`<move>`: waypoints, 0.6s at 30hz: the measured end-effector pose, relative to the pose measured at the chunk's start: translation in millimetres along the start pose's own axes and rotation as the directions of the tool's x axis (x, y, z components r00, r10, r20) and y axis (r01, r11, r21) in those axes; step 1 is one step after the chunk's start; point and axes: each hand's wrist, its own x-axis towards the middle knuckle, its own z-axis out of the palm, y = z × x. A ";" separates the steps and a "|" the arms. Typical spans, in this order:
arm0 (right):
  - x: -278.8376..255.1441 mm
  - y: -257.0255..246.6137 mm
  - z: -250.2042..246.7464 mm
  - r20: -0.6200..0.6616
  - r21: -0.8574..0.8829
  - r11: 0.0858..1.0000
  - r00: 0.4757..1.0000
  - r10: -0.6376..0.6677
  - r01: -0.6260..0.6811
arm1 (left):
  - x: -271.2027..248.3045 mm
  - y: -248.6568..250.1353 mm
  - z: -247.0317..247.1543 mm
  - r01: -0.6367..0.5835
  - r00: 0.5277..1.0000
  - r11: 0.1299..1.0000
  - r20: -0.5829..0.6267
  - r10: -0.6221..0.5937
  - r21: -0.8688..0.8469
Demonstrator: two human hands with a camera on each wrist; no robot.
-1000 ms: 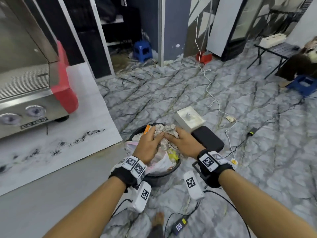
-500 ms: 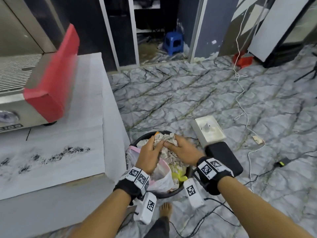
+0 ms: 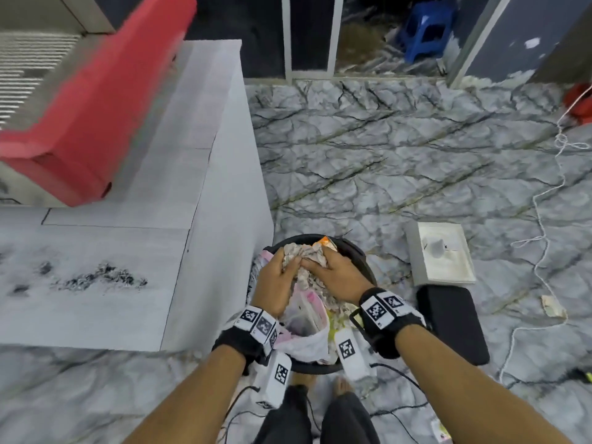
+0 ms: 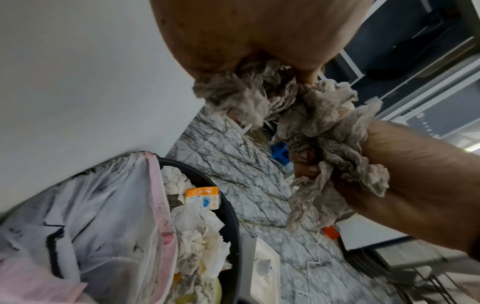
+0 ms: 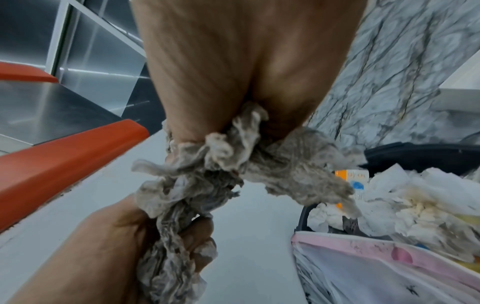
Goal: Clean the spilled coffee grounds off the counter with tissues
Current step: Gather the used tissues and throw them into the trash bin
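Both of my hands grip one crumpled, grey-stained wad of tissues [image 3: 304, 253] just above a black waste bin [image 3: 358, 249] on the floor. My left hand [image 3: 278, 277] clutches its left end and my right hand [image 3: 333, 274] its right end. In the left wrist view the tissue wad [image 4: 324, 133] stretches between the two fists over the bin [image 4: 230, 216], which is full of used tissues. The right wrist view shows the same wad [image 5: 285, 164] twisted between the hands. Dark coffee grounds [image 3: 102, 277] lie smeared on the white counter [image 3: 128, 315] to the left.
An espresso machine with a red side panel [image 3: 80, 123] stands on the counter. A white box [image 3: 439, 254] and a black pad [image 3: 451, 325] lie on the marble floor right of the bin. White cables [image 3: 541, 225] trail across the floor. A plastic bag [image 3: 304, 341] hangs over the bin's near rim.
My head has tilted down and swung left, so the counter and bin sit nearer the frame's middle. Both hands still grip the tissue wad over the bin.
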 end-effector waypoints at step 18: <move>84.4 122.4 68.8 0.291 0.111 0.981 0.949 0.120 -0.158 | 38.4 -139.5 32.6 0.268 0.946 0.963 -0.193 -0.261 0.011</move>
